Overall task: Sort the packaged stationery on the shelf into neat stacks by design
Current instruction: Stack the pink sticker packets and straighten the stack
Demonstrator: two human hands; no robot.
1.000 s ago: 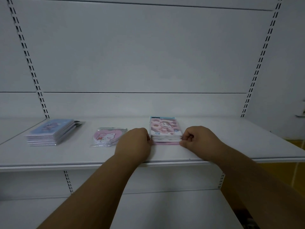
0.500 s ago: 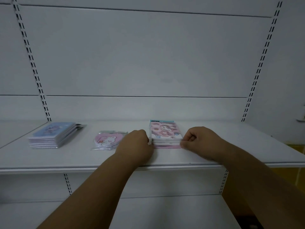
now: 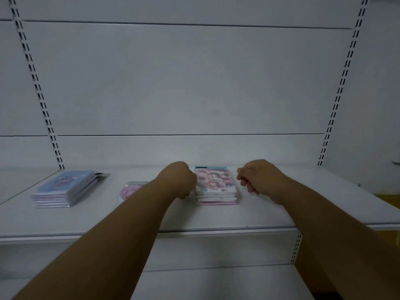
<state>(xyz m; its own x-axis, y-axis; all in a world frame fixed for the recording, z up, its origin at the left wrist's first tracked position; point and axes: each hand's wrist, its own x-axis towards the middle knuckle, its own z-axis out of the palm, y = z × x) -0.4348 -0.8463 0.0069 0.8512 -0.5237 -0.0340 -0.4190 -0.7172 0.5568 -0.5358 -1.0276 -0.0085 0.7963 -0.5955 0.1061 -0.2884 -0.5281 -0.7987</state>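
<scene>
A person's two bare forearms reach over a white metal shelf [image 3: 270, 215] toward a small stack of pink packaged stationery [image 3: 215, 187], which sits squared up near the middle of the shelf, its top packet showing a pastel cartoon design under a teal header strip. The left hand [image 3: 176, 180] is curled into a loose fist right at the stack's left edge, knuckles toward the back wall; whether it actually touches the packets cannot be told, since the hand covers that edge. The right hand [image 3: 259, 180] is likewise curled, fingers tucked under, and hovers just beside the stack's right side with a narrow strip of bare shelf visible between them; it holds nothing that can be seen. Farther left, partly hidden behind the left forearm, a single round pink packet [image 3: 129, 190] lies flat in clear wrapping. Well apart from it, near the shelf's left end, a second stack of blue packets [image 3: 65, 188] rests at a slight angle to the shelf's front edge, with a darker item poking out from behind its far corner. Slotted uprights [image 3: 36, 87] run up the plain white back panel on either side, and a lower shelf [image 3: 216, 282] shows beneath the forearms. The scene is dim and slightly blurred around the left-hand stack.
</scene>
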